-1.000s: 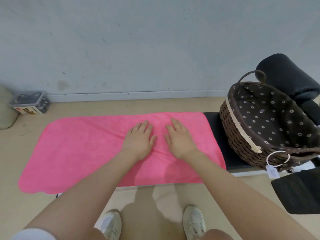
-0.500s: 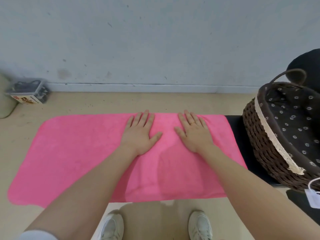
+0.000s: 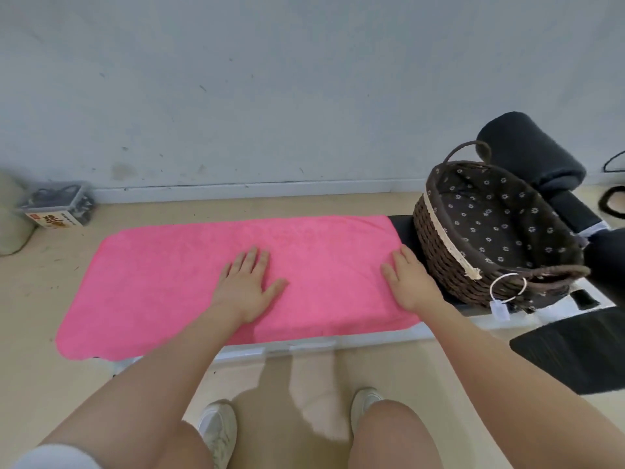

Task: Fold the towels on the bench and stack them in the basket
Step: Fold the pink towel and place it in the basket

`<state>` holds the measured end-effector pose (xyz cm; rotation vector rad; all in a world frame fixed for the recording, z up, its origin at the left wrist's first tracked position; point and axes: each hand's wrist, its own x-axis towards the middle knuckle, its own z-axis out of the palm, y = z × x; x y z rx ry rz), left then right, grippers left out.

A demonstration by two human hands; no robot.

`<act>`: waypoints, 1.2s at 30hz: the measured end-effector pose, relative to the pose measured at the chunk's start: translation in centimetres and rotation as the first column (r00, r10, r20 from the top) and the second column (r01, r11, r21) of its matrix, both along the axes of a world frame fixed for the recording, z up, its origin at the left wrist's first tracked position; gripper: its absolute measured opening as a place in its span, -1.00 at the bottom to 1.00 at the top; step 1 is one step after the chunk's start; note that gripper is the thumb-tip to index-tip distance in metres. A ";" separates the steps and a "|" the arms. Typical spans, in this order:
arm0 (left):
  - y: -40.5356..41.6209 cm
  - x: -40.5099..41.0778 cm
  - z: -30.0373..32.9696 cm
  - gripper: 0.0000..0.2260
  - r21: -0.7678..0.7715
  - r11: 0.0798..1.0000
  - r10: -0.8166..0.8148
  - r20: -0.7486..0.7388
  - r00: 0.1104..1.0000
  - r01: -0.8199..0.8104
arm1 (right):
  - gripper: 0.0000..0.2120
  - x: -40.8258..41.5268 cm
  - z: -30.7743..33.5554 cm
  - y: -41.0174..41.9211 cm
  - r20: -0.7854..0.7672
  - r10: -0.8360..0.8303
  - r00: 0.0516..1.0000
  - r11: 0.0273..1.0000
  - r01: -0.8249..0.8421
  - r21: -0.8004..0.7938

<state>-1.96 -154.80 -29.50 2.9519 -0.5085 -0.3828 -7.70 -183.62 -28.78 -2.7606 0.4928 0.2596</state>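
Fingers [image 3: 252,262] flat, both hands pressing towel [image 3: 162,282].

The single head-worn wide-angle camera is looking forward and steeply down from standing height, facing the wall [image 3: 304,79], taking in the bench [image 3: 402,225] crosswise at arm's reach, the floor [image 3: 40,333] and the person's own shoes [image 3: 218,431] at the bottom edge.

box [image 3: 55,211] label — dark characters, perhaps Chinese, unreadable | basket tag [image 3: 500,309] — blank
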 end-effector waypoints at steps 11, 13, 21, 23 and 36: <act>-9.2 -5.7 -0.7 -0.53 -0.011 0.909 -0.417 0.009 0.909 0.417 | -0.71 -4.2 -0.1 -1.8 -0.028 -0.342 0.939 0.930 0.343 0.131; -9.3 -5.6 -1.1 -0.52 0.005 0.915 -0.403 -0.001 0.915 0.403 | -0.80 -4.3 -0.1 -1.0 -0.070 -0.342 0.937 0.934 0.347 0.086; -7.4 -4.4 -0.9 -0.48 -0.110 0.932 -0.349 -0.014 0.937 0.346 | -0.84 -2.5 2.5 4.0 0.253 -0.174 0.952 0.977 0.135 0.163; -5.5 -4.3 -0.4 -0.44 -0.240 0.950 -0.201 0.022 0.979 0.200 | -0.86 -1.5 3.6 6.1 0.335 -0.137 0.932 0.953 0.032 0.301; 16.6 -4.8 0.0 -0.64 -0.608 0.651 0.619 0.077 0.782 -0.455 | -0.74 4.5 3.8 27.6 0.327 0.265 0.907 0.844 -0.382 0.377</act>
